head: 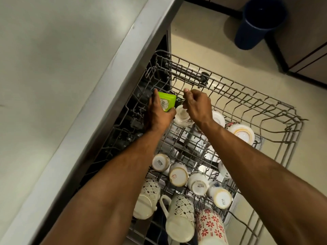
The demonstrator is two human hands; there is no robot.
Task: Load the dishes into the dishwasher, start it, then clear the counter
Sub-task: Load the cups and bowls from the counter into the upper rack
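Two grips, apparently on green packet [166, 103].

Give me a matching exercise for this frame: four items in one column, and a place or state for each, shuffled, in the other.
1. green packet
2. red-flowered mug
3. blue bin
4. right hand

A. on the floor, far right
B. gripped by the left hand
C. upside down, near end of rack
D. pinching at the packet's corner

Pairs: 1-B, 2-C, 3-A, 4-D
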